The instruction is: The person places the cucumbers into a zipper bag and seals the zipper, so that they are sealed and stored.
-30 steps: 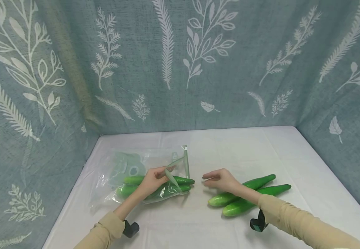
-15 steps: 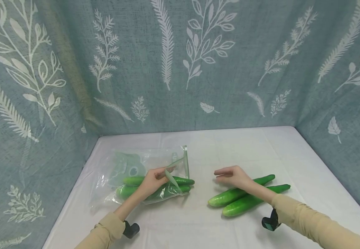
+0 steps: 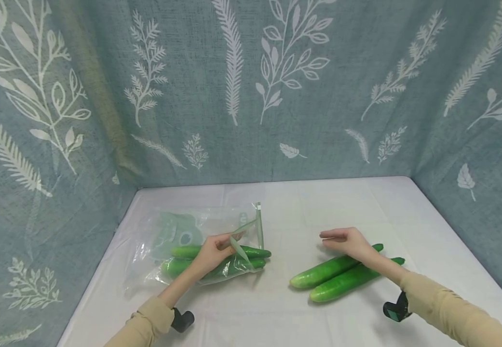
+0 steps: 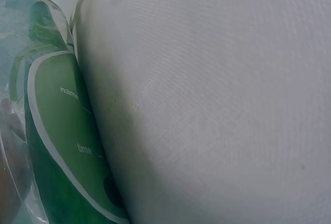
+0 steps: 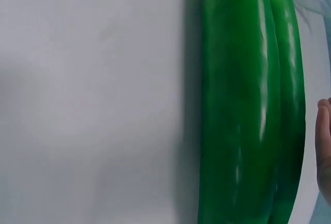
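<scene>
Head view: two long green cucumbers (image 3: 323, 271) slant away right, this side of the narrow, empty fingers (image 3: 333, 233) of my right hand (image 3: 349, 244).

Head view: faces forward and down over the table (image 3: 329, 207). Left wrist view: close, near side of the bag (image 4: 59, 110). Right wrist view: close to the right cucumbers (image 5: 240, 100), shared with the head view.

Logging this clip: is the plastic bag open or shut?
Open. The plastic bag gapes, its green edges parted, the left hand holding one.
</scene>
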Available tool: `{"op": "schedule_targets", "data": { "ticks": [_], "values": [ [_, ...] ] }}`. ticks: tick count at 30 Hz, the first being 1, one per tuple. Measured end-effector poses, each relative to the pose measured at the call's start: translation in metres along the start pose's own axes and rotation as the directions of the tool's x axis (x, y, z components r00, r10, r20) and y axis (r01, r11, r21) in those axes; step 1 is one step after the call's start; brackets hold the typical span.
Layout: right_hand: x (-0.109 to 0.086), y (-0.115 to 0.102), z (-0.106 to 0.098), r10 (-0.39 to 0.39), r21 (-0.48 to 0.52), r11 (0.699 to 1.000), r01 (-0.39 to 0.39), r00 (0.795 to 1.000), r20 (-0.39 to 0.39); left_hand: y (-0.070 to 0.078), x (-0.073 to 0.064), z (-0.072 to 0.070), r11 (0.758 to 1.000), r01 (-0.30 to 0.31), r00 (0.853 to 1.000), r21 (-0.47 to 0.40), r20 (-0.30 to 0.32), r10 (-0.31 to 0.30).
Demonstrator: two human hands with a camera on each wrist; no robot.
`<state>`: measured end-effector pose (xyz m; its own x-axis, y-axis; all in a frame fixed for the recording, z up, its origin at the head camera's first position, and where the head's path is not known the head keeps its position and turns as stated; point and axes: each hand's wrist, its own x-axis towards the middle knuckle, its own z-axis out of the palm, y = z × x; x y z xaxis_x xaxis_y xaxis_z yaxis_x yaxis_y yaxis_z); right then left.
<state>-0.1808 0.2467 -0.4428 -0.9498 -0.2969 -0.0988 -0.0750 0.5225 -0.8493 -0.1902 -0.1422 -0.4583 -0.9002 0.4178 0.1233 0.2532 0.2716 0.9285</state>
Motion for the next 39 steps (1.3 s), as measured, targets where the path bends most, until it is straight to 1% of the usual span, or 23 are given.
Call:
{"op": "schedule_targets", "data": {
  "ticks": [8,13,17,20,23,27,30,33,39],
  "values": [
    [-0.010,0.008,-0.032,0.013,-0.050,0.999,-0.017,0.997,-0.081,0.000,-0.001,0.000,1.000,-0.015,1.000,0.007,0.005,0.015],
    [-0.017,0.012,-0.052,0.046,-0.081,0.995,-0.057,0.990,-0.133,0.000,-0.001,0.000,1.000,-0.002,1.000,-0.006,0.003,0.002],
    [-0.021,0.015,-0.065,0.051,-0.103,0.993,-0.066,0.988,-0.148,-0.001,-0.001,0.000,1.000,-0.017,1.000,-0.003,0.004,0.017],
    [-0.024,0.018,-0.073,0.041,-0.121,0.991,-0.059,0.987,-0.152,-0.002,-0.001,0.000,0.999,-0.032,0.999,-0.003,0.006,0.032],
    [-0.026,0.020,-0.079,0.049,-0.147,0.986,-0.072,0.986,-0.157,-0.002,-0.001,0.000,1.000,-0.030,1.000,0.000,0.005,0.030],
    [-0.026,0.026,-0.088,0.055,-0.195,0.978,-0.081,0.989,-0.137,-0.001,0.000,0.000,1.000,-0.017,1.000,-0.003,0.006,0.017],
    [-0.027,0.029,-0.094,0.059,-0.215,0.973,-0.080,0.993,-0.104,-0.002,0.000,0.000,1.000,-0.014,1.000,-0.004,0.006,0.014],
    [-0.028,0.033,-0.100,0.071,-0.213,0.974,-0.083,0.995,-0.064,-0.002,0.000,0.000,1.000,-0.015,1.000,0.001,0.006,0.015],
    [-0.032,0.040,-0.107,0.069,-0.224,0.973,-0.062,0.997,0.020,-0.003,0.000,0.000,1.000,-0.018,1.000,-0.001,0.013,0.018]
  ]
}}
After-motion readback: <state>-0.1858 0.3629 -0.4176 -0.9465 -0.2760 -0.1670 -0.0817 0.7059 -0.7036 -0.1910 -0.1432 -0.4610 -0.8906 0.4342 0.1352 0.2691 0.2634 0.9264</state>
